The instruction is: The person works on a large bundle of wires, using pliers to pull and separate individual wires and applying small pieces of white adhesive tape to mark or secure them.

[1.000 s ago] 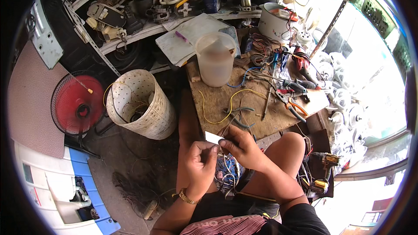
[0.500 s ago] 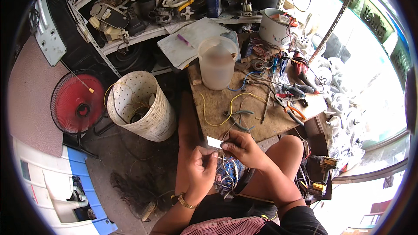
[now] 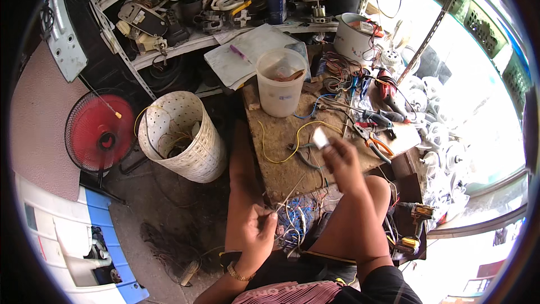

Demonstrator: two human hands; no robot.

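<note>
My left hand [image 3: 257,235] is closed in a pinch on a thin pale wire [image 3: 291,193], which slants up and right from the fingertips. Raised over the right part of the wooden board, my right hand [image 3: 344,163] grips a small flat white piece [image 3: 320,137]. It looks bright and slightly blurred, so its exact kind is unclear. Between my legs lies a tangle of blue and white wires [image 3: 295,222]. Green-handled pliers [image 3: 307,159] rest on the board beside my right hand, partly hidden. A yellow wire [image 3: 280,162] curves across the board.
On the wooden board [image 3: 269,179] stand a translucent tub [image 3: 281,93], orange-handled pliers [image 3: 378,145] and a red power tool [image 3: 389,91]. A perforated white bin [image 3: 208,152] and red fan [image 3: 104,135] are left. A yellow drill [image 3: 415,228] lies right of my leg.
My hands have moved apart. The right has gone up and to the right with the white piece, away from the left, which stays low with the wire.
</note>
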